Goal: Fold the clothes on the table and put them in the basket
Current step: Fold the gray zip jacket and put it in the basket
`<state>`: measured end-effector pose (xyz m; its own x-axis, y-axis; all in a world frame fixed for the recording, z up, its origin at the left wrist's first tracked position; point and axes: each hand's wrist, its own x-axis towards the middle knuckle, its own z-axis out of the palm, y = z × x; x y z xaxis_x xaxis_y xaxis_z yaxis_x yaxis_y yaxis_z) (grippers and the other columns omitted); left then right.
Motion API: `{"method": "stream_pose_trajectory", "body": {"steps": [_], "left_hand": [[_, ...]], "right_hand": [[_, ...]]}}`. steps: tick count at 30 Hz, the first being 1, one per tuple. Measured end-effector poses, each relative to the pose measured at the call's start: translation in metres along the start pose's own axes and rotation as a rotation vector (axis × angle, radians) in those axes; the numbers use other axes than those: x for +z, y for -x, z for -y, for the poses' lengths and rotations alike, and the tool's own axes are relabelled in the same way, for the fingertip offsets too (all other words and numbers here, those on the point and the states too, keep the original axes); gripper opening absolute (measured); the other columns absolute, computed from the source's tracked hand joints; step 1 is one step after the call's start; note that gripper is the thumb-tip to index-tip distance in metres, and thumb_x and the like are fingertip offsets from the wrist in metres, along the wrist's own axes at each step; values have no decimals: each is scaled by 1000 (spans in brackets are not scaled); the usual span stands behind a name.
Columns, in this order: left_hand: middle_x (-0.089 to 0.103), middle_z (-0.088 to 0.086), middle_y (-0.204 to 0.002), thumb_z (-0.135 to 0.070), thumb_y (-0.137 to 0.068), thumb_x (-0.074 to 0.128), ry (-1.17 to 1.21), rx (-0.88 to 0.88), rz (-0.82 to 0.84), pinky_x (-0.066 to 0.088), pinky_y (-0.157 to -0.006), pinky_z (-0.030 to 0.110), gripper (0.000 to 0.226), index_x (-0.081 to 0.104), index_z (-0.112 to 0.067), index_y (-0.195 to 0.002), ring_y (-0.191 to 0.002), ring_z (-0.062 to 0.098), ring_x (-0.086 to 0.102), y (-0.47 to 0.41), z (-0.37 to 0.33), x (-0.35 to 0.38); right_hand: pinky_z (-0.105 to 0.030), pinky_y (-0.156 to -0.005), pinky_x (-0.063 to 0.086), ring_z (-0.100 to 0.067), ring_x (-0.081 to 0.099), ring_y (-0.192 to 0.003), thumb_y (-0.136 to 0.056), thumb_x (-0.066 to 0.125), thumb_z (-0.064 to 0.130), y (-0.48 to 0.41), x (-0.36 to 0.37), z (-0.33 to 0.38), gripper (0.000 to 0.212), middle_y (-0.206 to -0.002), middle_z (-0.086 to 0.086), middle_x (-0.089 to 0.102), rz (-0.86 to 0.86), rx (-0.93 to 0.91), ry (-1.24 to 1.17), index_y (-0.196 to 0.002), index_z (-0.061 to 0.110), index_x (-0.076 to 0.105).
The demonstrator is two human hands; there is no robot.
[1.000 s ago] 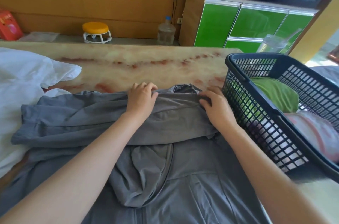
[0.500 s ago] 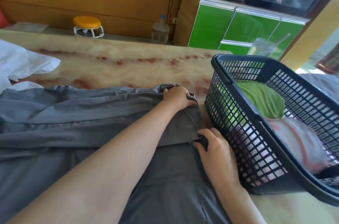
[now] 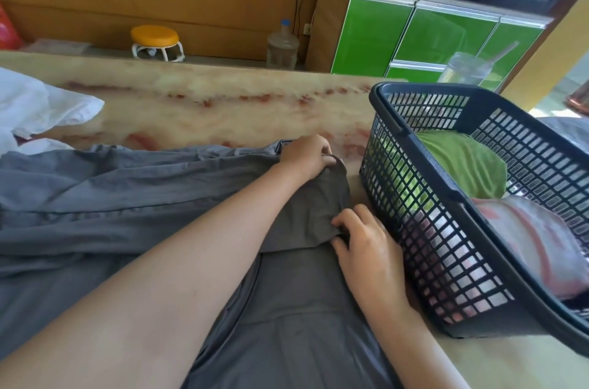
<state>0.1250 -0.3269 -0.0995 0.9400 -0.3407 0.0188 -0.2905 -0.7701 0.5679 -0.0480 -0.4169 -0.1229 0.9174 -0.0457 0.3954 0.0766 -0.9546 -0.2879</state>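
The left hand [image 3: 307, 156] was clamped on the far right corner of the big grey cotton garment [image 3: 127, 197], fingers curled over the hem. The right hand [image 3: 366, 239] pinched the near edge of the same folded flap, fingertips [image 3: 342, 221] dug into the cloth. Both hands were closed on fabric, neither flat.

Here was the change: a second earlier both hands sat side by side on the top fold, nearer the middle. The left one had slid off toward three o'clock to the corner, and the right had dropped back toward six o'clock. That looked like squaring up the flap's right end, so the fold was set and the next one, I'd judge, would bring this end across.

The garment lay spread over the marbled cream-and-red bench [image 3: 223, 108], running from nine o'clock to the hands. Just beside the hands at three o'clock stood the dark blue plastic lattice basket [image 3: 446, 245], already holding a green folded cloth [image 3: 462, 165] and a pink striped one [image 3: 526, 239]. At ten o'clock a white crumpled garment [image 3: 41, 108] waited unfolded. So the task was partway: two in, one in hand, at least one to go.
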Motion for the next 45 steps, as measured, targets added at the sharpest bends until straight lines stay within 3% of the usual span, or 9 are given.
{"method": "stream_pose_trajectory", "body": {"steps": [9, 13, 16, 20, 23, 25, 30, 38, 45], "left_hand": [[64, 6, -106, -24, -91, 58, 121, 13, -132, 42, -78, 33, 17, 60, -14, -104, -103, 25, 57, -2, 7, 30], [52, 5, -123, -24, -94, 54, 18, 178, -290, 33, -98, 33, 31, 54, -17, -124, -117, 24, 44, 17, 9, 20], [47, 1, -138, -22, -99, 46, -103, 328, -295, 18, -109, 30, 32, 55, -16, -129, -133, 21, 35, 50, 13, 1], [5, -5, -160, -43, -102, 23, -389, 277, 92, -4, -118, 36, 50, 16, -31, -150, -146, 13, -4, 96, 40, 6], [-11, -6, -159, -54, -98, 15, -496, 223, 170, -7, -118, 38, 56, -6, -39, -149, -145, 12, -13, 100, 52, 11], [-12, -5, -159, -55, -98, 14, -493, 217, 210, -8, -118, 39, 56, -7, -40, -148, -145, 13, -15, 95, 49, 9], [-16, 0, -158, -49, -100, 25, -561, 182, 140, -13, -116, 49, 62, -5, -31, -151, -143, 19, -22, 110, 48, -21], [-24, -8, -155, -70, -89, 16, -449, -112, 202, -14, -112, 58, 69, -14, -45, -146, -141, 18, -29, 154, 108, -44], [-28, -1, -154, -70, -88, 14, -466, -319, -5, -17, -108, 60, 73, -16, -39, -147, -140, 31, -30, 183, 135, -65]], "right_hand": [[-28, -37, 43, -23, 61, -62, -49, 80, -13, 8, -1, -7, 34, -73, -3, 56, 56, 10, 210, -67, 11, 64], [-41, -77, 55, -30, 58, -98, -69, 68, -3, 10, -9, 2, 43, -109, -11, 60, -12, -84, 133, -111, 6, 68], [-35, -115, 27, -20, 34, -140, -92, 40, 29, 10, -13, 10, 52, -149, -3, 39, 80, -161, 62, -141, 12, 46], [-27, -113, -10, -12, 1, -147, -70, -35, 65, 7, -3, 8, 106, -159, 3, 2, 462, -131, 192, -152, 17, 11], [-29, -111, -20, -10, -3, -147, -54, -50, 62, 4, 0, 3, 119, -160, 6, -6, 537, -139, 278, -153, 21, 1], [-32, -112, -18, -10, 4, -147, -61, -45, 63, 0, -6, 9, 113, -160, 7, 2, 544, -114, 282, -153, 23, 8], [-36, -119, 4, -16, -2, -148, -101, 19, 47, -28, -17, 33, 57, -160, 3, -3, 551, 11, 93, -153, 22, 11], [-39, -119, 0, -24, -11, -147, -99, 15, 56, -78, 29, 30, 70, -160, -4, -13, 706, 204, 88, -152, 18, -8], [-38, -119, 0, -21, -11, -147, -99, 14, 55, -105, 54, 16, 69, -160, -3, -11, 628, 201, 144, -153, 15, -3]]}}
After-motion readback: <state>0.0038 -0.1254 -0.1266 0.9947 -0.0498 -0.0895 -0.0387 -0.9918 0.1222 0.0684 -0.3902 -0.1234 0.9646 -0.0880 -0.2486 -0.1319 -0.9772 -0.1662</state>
